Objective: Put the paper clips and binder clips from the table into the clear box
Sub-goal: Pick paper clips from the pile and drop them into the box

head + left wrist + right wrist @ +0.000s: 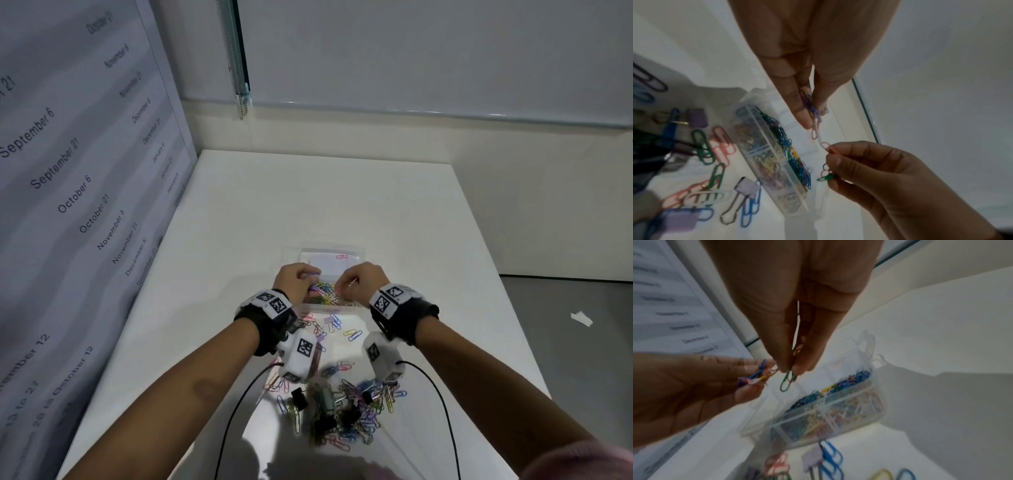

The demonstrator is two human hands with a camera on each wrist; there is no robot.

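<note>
The clear box sits mid-table with many coloured paper clips inside and its lid open behind. Both hands hover just above it. My left hand pinches a tangle of purple, blue and pink paper clips between thumb and fingers. My right hand pinches a green paper clip and an orange one. The two bunches look linked by a pale clip. A pile of paper clips and black binder clips lies on the table near me.
A few loose clips and lilac binder clips lie just in front of the box. A calendar poster lines the left wall. A scrap of white paper lies on the grey floor to the right. Wrist-camera cables trail over the table.
</note>
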